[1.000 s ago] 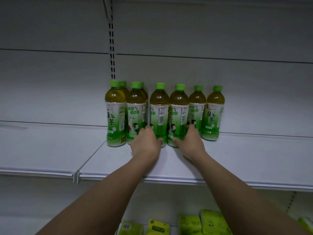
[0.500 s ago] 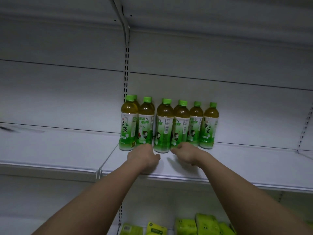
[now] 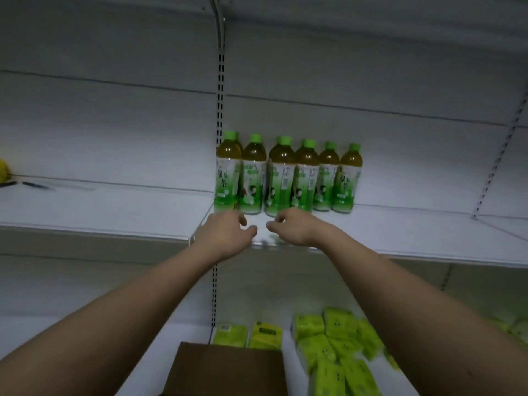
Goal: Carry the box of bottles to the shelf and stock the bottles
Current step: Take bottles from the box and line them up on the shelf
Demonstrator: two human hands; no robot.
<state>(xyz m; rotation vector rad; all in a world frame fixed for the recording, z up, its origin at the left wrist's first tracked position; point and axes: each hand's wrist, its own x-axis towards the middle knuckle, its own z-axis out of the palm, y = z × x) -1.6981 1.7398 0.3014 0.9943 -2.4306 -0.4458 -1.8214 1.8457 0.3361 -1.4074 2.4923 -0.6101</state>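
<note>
Bottom centre, the box (image 3: 225, 370) sits below, so the next bottles should be lifted upright and set in beside the row. Mid-frame, the left hand (image 3: 225, 234) and right hand (image 3: 294, 228) hover loosely curled, holding nothing, just short of the bottles (image 3: 283, 178) standing on the shelf (image 3: 400, 238).

Green packets (image 3: 334, 347) crowd the lower shelf; a yellow object (image 3: 3, 170) sits far left.

Glossy clear plastic bottles (image 3: 284, 178) on a smooth matt white shelf (image 3: 400, 232); matt brown cardboard box (image 3: 228, 370)
</note>
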